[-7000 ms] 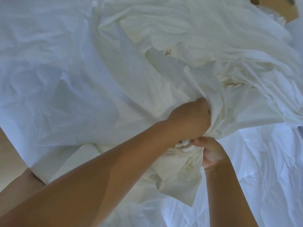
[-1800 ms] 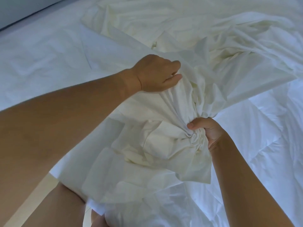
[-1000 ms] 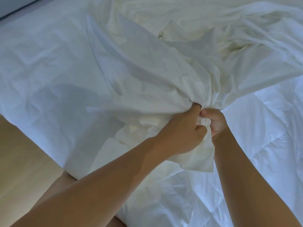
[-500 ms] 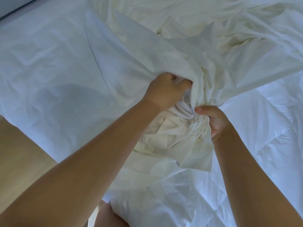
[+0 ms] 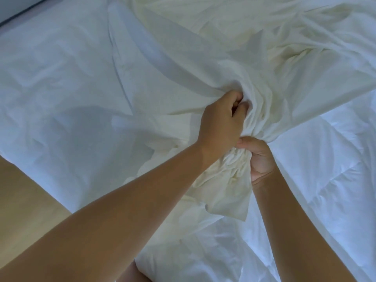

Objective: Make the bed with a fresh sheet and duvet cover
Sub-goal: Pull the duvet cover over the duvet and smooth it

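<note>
Cream duvet cover [image 5: 223,58], loose edge dangling, is clamped in curled fingers of left hand [image 5: 220,125] and right hand [image 5: 259,159].

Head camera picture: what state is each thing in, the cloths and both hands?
Cream duvet cover: crumpled, bunched where both hands grip it, a flap hanging below.
Left hand: fingers curled into the cover's folds.
Right hand: gripping the gathered bunch.
White sheet: spread over the bed, wrinkled.
White duvet: lying on the bed, rumpled.
</note>
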### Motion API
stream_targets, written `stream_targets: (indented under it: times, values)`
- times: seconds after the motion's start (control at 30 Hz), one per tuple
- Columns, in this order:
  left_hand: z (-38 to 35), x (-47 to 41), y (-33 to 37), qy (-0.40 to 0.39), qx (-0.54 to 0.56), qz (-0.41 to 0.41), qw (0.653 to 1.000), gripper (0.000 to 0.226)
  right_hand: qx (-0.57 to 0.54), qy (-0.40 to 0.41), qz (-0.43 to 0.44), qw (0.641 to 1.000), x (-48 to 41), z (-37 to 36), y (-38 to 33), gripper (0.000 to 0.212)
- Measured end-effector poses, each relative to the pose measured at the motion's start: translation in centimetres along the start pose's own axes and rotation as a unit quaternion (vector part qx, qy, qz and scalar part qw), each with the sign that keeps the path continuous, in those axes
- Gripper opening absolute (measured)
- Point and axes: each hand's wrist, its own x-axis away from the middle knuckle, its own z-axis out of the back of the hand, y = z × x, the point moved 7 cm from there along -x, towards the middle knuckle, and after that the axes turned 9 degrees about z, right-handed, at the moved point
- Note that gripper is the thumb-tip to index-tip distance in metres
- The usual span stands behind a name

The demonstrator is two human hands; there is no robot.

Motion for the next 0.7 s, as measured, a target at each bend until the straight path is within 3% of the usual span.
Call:
stream_targets:
  times: [0.17, 0.3, 0.43, 0.5, 0.6, 0.7]
  values:
    - [-0.2, -0.4, 1.9, -0.009, -0.028, -0.027, 0.999, 0.014, -0.017, -0.034, 0.013, 0.999, -0.9, -0.6, -0.4, 0.038]
    - [-2.0, 0.3, 3.5, -0.062, -0.144, -0.023, 0.987, 0.010, -0.053, 0.008, 0.008, 0.999, -0.9, -0.6, 0.1, 0.045]
    - [-1.0, 0.2, 2.7, -0.103, -0.173, 0.014, 0.980, 0.008, -0.058, 0.037, 0.003, 0.998, -1.4, 0.1, 0.9, 0.048]
    - [1.5, -0.4, 0.3, -0.049, -0.236, 0.062, 0.969, 0.015, -0.050, 0.044, -0.007, 0.998, -1.7, 0.7, 1.1, 0.059]
    - [4.1, 0.1, -4.0, -0.051, -0.360, 0.190, 0.912, 0.056, -0.044, 0.034, -0.022, 0.998, -1.6, 0.9, 1.3, 0.063]
    - [3.9, 0.1, -6.1, -0.128, -0.282, 0.296, 0.904, 0.062, -0.015, 0.012, -0.040, 0.999, -1.2, 0.8, 1.2, 0.060]
